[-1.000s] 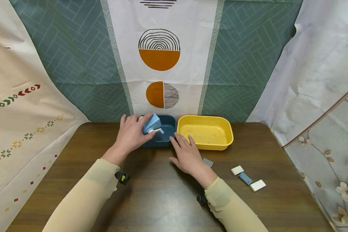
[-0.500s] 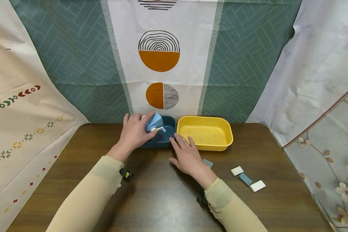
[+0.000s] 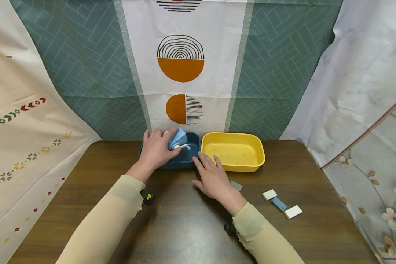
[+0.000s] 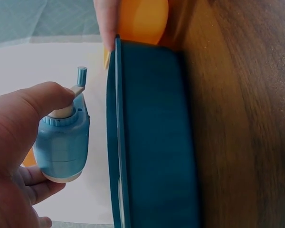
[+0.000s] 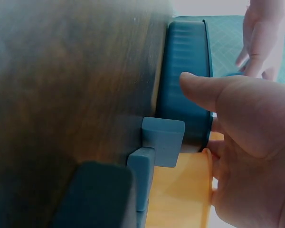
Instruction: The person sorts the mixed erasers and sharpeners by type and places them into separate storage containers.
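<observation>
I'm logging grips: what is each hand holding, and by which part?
The left hand grips the light blue pump bottle round its body, thumb at the pump. The right hand holds nothing.

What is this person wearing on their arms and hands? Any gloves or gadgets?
No gloves: both the left hand and the right hand are bare. Both arms are covered by long, smooth, pale cream-yellow sleeves that end at the wrists. A small black device with a yellow-green spot sits under the left wrist, and another small black device shows under the right wrist. No rings or watch are visible.
</observation>
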### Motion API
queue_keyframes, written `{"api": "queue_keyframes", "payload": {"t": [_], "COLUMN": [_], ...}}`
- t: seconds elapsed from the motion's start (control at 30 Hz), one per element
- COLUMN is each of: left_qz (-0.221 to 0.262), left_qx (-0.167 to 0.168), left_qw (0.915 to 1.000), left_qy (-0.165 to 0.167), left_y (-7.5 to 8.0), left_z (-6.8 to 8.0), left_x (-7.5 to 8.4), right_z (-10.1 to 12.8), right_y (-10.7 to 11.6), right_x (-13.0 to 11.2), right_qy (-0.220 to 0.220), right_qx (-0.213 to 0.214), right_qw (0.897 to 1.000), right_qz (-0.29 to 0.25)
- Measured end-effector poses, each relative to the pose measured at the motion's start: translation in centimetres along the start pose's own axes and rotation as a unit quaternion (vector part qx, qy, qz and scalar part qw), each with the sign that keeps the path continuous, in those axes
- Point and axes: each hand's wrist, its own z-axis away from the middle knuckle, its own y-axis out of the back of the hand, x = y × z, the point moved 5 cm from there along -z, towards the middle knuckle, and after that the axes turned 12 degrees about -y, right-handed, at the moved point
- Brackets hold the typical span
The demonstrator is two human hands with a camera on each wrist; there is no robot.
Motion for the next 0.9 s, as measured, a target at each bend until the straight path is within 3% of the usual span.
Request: {"api": "queue_keyframes", "payload": {"t": [0.9], "left_qz": [-0.008], "left_qx": [-0.027], "left_qw": [0.9996], "left_qy": [0.006], "left_y": [-3.1], "left_z": [-0.9], "left_x": [0.3], "right_z": [-0.2], "right_y": [-0.5], "right_x": [0.3], "right_qy": [0.002], "right_qx": [0.002], "right_qw": [1.000], "right_qz": [0.001]}}
